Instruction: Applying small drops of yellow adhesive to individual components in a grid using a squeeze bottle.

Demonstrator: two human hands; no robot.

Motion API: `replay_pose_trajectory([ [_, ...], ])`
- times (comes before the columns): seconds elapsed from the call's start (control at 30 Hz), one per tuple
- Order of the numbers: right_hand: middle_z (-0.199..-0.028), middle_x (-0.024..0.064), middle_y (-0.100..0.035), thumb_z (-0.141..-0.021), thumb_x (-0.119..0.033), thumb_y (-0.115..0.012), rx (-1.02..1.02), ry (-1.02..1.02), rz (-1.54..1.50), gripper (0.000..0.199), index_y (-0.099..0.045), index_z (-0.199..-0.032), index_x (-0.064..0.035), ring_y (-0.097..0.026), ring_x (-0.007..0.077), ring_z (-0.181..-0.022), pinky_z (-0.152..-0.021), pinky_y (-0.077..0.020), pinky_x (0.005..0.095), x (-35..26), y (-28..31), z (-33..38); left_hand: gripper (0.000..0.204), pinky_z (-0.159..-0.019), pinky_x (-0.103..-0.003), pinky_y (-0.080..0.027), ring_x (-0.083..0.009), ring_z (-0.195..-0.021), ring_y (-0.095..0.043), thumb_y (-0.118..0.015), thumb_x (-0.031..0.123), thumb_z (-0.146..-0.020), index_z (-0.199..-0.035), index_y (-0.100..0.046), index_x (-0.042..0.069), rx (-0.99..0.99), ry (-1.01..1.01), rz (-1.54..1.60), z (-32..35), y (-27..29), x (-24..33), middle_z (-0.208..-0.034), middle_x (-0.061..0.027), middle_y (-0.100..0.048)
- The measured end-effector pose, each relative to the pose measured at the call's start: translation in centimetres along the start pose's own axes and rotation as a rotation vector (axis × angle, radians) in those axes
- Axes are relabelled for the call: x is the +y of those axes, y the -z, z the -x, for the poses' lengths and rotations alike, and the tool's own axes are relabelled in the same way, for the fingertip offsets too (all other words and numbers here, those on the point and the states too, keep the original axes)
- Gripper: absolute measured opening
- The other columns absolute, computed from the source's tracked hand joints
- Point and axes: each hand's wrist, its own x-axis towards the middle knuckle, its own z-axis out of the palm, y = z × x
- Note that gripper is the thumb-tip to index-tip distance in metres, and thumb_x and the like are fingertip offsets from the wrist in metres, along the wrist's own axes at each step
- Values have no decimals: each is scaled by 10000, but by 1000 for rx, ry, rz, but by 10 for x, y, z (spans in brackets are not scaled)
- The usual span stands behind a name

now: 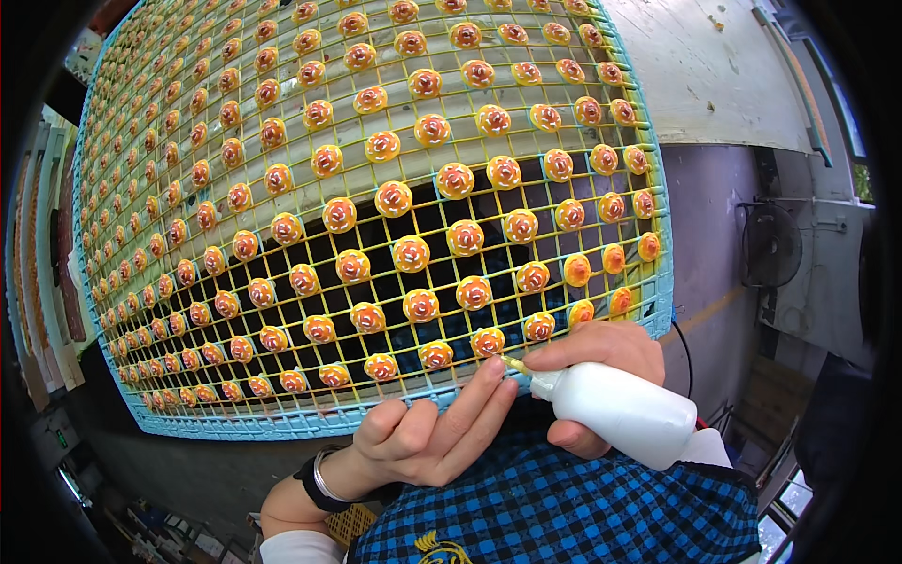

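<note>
A large yellow wire grid rack (pixel 395 380) with a light-blue rim carries rows of small round orange-and-yellow pieces (pixel 421 305), most with white strokes on top. Near the lower right corner, several pieces (pixel 577 270) show plain orange without white strokes. My right hand (pixel 611 352) is wrapped round a white squeeze bottle (pixel 625 414), tilted with its thin nozzle pointing up-left at a piece (pixel 488 341) in the nearest row. My left hand (pixel 437 432) holds nothing; two fingers stretch out beside the nozzle tip, the others bent by the blue rim.
The rack rests over a pale tabletop (pixel 723 75) that extends to the right. A round fan (pixel 770 244) stands at the right by the wall. Long boards (pixel 42 254) lean at the far left. A yellow crate (pixel 349 523) sits low, behind my left forearm.
</note>
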Motion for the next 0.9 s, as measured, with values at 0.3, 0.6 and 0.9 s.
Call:
replay_pose_trajectory([
  [0.3, -755, 58, -641, -707, -371, -721, -10, -15, -13, 397, -639, -873, -20, -606, 179, -540, -468, -467, 245, -1, -1, -2, 225, -652, -219, -235, -78, -691, -270, -538, 275, -807, -986, -666, 229, 21, 4, -6, 1, -2, 1, -1057, 137, -629],
  [0.6, -613, 60, -596, -748, -502, -636, -2, 68, 25, 534, -602, -827, 26, -552, 164, -442, -407, -412, 243, 3, -1, -2, 222, -643, -215, -232, -77, -691, -269, -541, 272, -802, -981, -667, 229, 13, -1, 4, -1, -1, 0, -1052, 137, -631],
  [0.9, -727, 59, -628, -713, -359, -710, -12, -9, -2, 384, -625, -859, -14, -592, 185, -519, -449, -458, 251, -2, 3, -1, 229, -641, -214, -233, -77, -692, -271, -533, 272, -809, -991, -663, 222, 1, -11, 10, 0, 0, -1, -1058, 134, -629],
])
